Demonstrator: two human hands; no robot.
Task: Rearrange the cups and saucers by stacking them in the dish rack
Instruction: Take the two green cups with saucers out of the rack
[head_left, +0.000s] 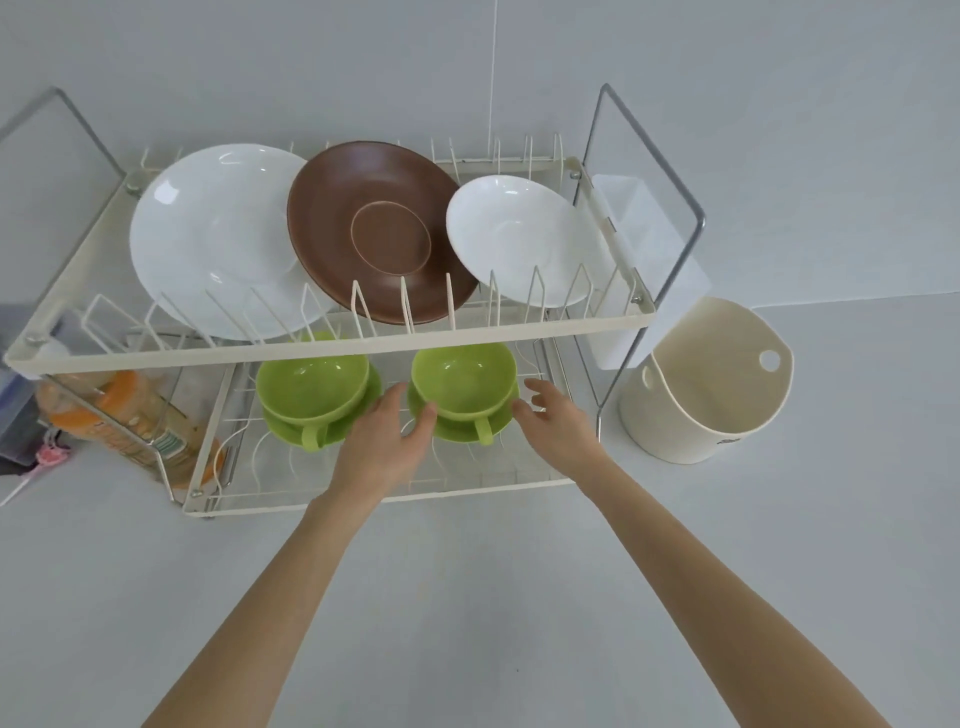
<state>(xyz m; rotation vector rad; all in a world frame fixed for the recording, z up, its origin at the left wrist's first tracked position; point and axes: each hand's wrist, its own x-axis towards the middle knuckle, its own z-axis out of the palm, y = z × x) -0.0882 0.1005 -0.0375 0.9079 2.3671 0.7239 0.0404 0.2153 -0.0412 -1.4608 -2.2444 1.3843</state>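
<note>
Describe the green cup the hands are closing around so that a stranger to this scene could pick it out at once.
Find the two-tier dish rack and look at its lower shelf, where two green cups sit on green saucers. The target cup is the right one, between the left hand and right hand, below the small white plate.

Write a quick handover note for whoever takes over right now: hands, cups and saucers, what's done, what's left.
Left hand: open, fingertips at the right cup, not gripping.
Right hand: open, beside the right saucer, holding nothing.
Both green sets sit side by side on the dish rack's lower tier: left cup on left saucer, right cup on right saucer.
Done: nothing stacked together yet.
Left: combine the two sets into one stack, probably starting with the right set.
</note>
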